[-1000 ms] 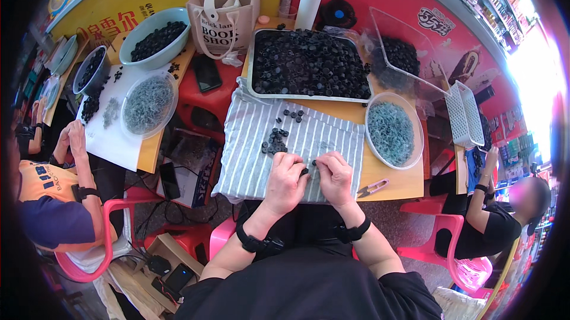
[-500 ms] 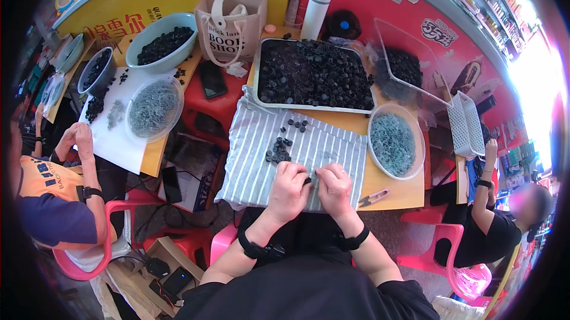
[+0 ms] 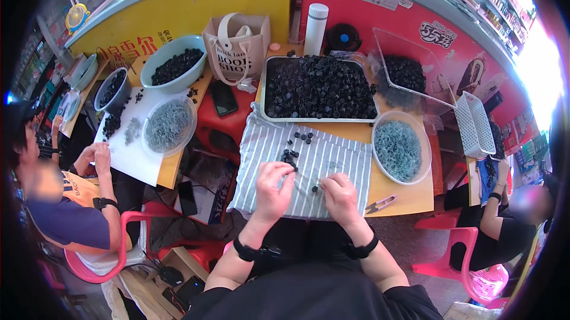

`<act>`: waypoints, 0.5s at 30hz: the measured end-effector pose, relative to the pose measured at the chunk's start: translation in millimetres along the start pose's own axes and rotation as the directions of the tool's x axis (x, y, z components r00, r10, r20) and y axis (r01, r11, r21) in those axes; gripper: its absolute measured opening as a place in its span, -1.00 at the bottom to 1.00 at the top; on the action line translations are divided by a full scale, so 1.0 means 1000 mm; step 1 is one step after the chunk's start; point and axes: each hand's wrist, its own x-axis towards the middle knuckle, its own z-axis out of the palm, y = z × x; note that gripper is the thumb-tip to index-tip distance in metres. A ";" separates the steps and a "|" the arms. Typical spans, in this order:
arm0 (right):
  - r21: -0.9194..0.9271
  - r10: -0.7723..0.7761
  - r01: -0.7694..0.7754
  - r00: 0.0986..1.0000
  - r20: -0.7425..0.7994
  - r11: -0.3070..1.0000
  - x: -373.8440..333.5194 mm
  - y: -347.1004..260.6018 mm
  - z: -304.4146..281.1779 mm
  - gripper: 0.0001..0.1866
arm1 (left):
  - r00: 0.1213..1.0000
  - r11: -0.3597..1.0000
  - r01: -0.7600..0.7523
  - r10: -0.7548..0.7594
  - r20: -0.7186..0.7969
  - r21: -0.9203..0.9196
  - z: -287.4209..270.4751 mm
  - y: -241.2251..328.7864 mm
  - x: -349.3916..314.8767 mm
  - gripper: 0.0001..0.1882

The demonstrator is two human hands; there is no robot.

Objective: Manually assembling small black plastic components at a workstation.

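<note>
A yellow wall (image 3: 187, 14), a cloth bag (image 3: 243, 44), then striped cloth (image 3: 255, 165) on the surface (image 3: 412, 197): the left hand (image 3: 273, 192) curves its fingers narrowly by black caps (image 3: 289, 157); another cap (image 3: 314, 189) is at the right hand (image 3: 340, 194), fingers close. Whether either grips, I cannot tell.

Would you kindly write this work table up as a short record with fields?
Left hand: near loose black parts; grip unclear
Right hand: beside a single black part; contact unclear
Work surface: striped cloth on a table
Beyond cloth: rectangular tray heaped with black pieces
Right of cloth: round tub of bluish pieces
Tool: thread snips, nearer than the tub
</note>
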 end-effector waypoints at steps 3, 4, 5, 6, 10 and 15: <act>0.064 0.068 -0.065 0.996 -0.054 0.996 -0.008 0.001 -0.015 -0.86 | 0.998 0.998 -0.002 -0.002 0.063 0.067 -0.018 -0.003 0.041 -0.85; 0.025 0.078 -0.077 0.997 -0.026 0.997 -0.013 0.004 -0.017 -0.85 | 0.998 0.998 -0.012 0.007 0.070 0.067 -0.018 -0.004 0.057 -0.85; -0.017 0.089 -0.089 0.996 0.001 0.996 -0.016 0.006 -0.019 -0.85 | 0.989 0.990 -0.085 0.070 0.133 0.115 -0.016 -0.005 0.075 -0.83; -0.019 0.094 -0.094 0.996 -0.010 0.995 -0.018 0.005 -0.019 -0.85 | 0.972 0.974 -0.161 0.128 0.198 0.158 -0.011 -0.005 0.093 -0.82; 0.021 0.103 -0.102 0.992 -0.076 0.995 -0.020 0.005 -0.017 -0.81 | 0.934 0.918 -0.303 0.232 0.273 0.256 0.030 0.007 0.149 -0.53; 0.063 0.110 -0.107 0.993 -0.049 0.992 -0.023 0.010 -0.017 -0.78 | 0.864 0.745 -0.480 0.310 0.396 0.463 0.095 0.003 0.183 -0.23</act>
